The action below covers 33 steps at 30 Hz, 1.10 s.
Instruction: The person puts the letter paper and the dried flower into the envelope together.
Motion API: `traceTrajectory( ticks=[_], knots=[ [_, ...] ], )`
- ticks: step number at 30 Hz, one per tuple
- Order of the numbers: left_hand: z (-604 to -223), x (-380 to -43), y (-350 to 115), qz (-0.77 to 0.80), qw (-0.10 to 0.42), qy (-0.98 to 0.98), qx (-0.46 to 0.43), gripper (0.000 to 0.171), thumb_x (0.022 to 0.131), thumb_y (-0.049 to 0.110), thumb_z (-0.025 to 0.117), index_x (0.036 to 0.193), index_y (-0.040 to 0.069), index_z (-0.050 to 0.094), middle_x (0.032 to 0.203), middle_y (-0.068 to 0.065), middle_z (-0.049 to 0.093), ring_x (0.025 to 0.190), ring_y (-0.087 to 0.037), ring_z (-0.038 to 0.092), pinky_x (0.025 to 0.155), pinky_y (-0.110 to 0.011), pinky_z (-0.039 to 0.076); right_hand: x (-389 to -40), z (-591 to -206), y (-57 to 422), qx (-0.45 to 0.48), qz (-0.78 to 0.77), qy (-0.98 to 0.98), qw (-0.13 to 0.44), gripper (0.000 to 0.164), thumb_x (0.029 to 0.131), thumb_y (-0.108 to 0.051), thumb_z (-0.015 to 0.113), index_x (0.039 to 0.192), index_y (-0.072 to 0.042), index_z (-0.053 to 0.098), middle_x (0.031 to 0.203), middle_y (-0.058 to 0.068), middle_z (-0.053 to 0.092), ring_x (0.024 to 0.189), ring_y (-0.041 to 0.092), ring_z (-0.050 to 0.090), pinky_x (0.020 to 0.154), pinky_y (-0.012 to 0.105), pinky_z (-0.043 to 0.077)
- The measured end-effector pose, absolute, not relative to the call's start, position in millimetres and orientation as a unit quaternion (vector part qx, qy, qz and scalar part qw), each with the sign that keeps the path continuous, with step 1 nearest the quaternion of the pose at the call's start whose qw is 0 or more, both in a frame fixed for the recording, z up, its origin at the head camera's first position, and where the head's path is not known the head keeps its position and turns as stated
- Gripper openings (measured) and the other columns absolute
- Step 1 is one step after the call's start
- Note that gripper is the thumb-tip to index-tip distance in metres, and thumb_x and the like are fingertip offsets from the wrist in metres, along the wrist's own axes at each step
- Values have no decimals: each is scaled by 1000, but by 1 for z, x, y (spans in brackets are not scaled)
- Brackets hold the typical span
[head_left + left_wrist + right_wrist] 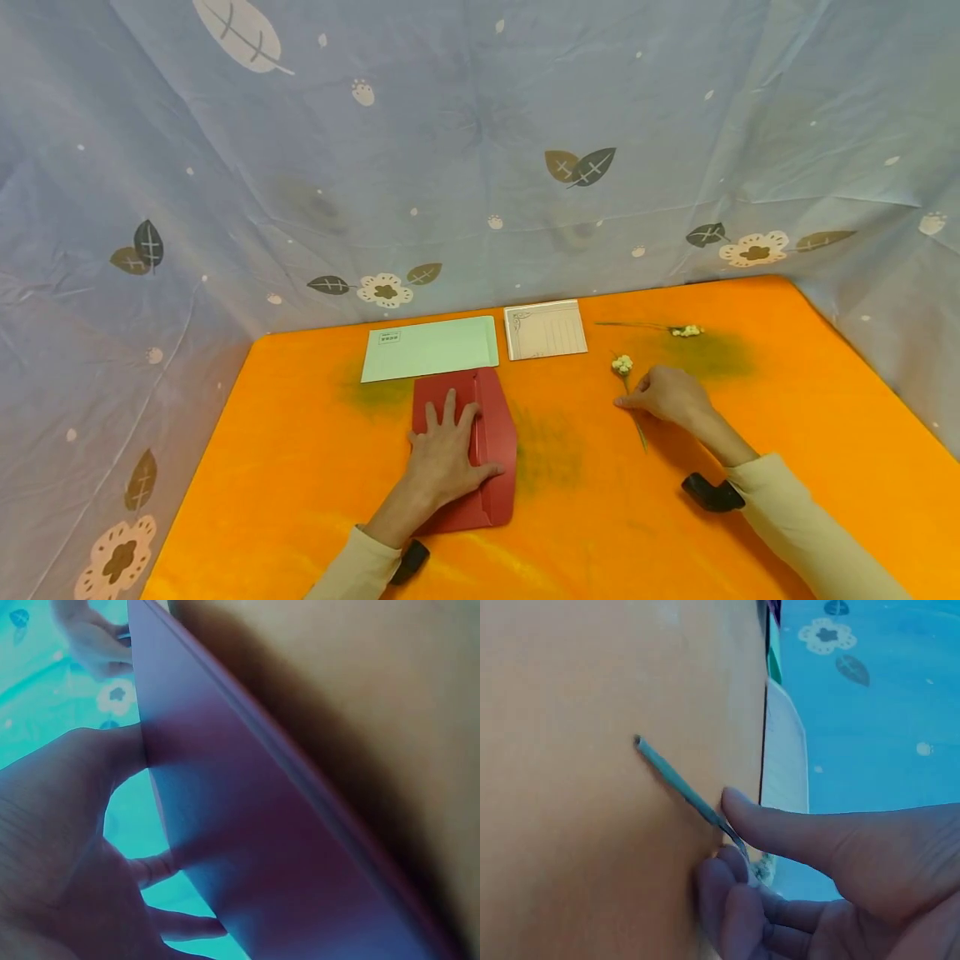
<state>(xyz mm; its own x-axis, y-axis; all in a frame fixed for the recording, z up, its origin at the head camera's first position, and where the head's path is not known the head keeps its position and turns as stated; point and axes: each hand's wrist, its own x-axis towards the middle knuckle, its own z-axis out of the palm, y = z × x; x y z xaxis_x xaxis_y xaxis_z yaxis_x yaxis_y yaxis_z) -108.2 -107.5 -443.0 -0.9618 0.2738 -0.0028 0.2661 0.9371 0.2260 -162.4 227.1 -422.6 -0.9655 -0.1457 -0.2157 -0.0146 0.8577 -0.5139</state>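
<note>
A red envelope (498,442) with its flap unfolded to the right lies on the orange table in the head view. My left hand (442,458) rests on it, fingers spread. In the left wrist view, the thumb and fingertips (154,868) touch the envelope (225,772). To the right, my right hand (670,396) pinches the green stem of a small artificial flower (622,365) between thumb and fingers. Its pale yellow blossom points toward the back. The right wrist view shows the stem (671,776) running out past the thumb; the blossom is partly hidden behind the fingers there.
Behind the red envelope lies a pale green envelope (431,348). Beside it is a cream lined card stack (546,330). A second flower (686,331) lies at the back right. Patterned grey-blue cloth (465,167) hangs around the orange table (300,483).
</note>
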Motion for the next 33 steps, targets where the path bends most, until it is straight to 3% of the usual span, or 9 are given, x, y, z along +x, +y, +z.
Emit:
traceTrajectory(
  ticks=[3,6,8,14,18,23,28,33],
  knots=[
    [-443,-109,-105,115,20,984,137,88,71,62,78,138,16,44,154,-24,30,132,-58,33,81,-77,40,-165,-423,228,-41,-286,949,122,46,87,-32,74,50,-16,53,45,-9,39,43,6,34,46,23,24],
    [-444,-109,-106,116,21,984,136,89,71,62,78,139,16,44,153,-25,30,132,-58,33,82,-77,40,-169,-425,229,-36,-316,940,127,33,88,-26,73,61,-9,68,52,-5,59,47,10,54,47,26,39],
    [-444,-109,-106,117,21,983,139,90,71,62,78,140,15,44,153,-25,30,132,-58,33,82,-77,39,-170,-426,230,-29,-333,935,121,28,89,-24,73,67,-5,72,56,-1,65,50,14,61,49,29,45],
    [-444,-109,-106,123,21,982,139,90,70,61,79,140,15,44,153,-25,30,132,-59,33,83,-78,38,-173,-425,227,-28,-379,922,71,25,90,-25,71,81,-2,76,61,1,67,54,15,62,51,26,45],
    [-444,-109,-107,123,21,983,138,90,71,62,78,139,16,44,153,-25,30,132,-59,33,83,-78,38,-177,-420,214,-23,-493,864,102,32,94,-20,67,102,11,71,75,10,72,65,18,69,64,31,58],
    [-443,-109,-108,121,21,983,136,90,71,62,78,139,16,44,153,-25,30,132,-58,33,83,-78,39,-183,-415,190,-12,-623,770,135,43,97,-16,64,124,17,56,99,22,72,77,17,72,78,37,57],
    [-443,-109,-108,120,24,983,133,90,71,62,78,140,15,44,154,-25,29,132,-58,32,83,-78,38,-191,-418,158,-18,-708,692,136,41,97,-7,60,128,18,52,116,29,65,88,16,73,86,35,54],
    [-443,-110,-107,114,27,984,133,90,71,63,77,140,15,44,154,-24,29,133,-58,32,83,-77,39,-197,-431,122,-5,-772,626,110,39,97,1,57,129,20,49,117,31,63,88,13,72,91,37,51]
  ],
)
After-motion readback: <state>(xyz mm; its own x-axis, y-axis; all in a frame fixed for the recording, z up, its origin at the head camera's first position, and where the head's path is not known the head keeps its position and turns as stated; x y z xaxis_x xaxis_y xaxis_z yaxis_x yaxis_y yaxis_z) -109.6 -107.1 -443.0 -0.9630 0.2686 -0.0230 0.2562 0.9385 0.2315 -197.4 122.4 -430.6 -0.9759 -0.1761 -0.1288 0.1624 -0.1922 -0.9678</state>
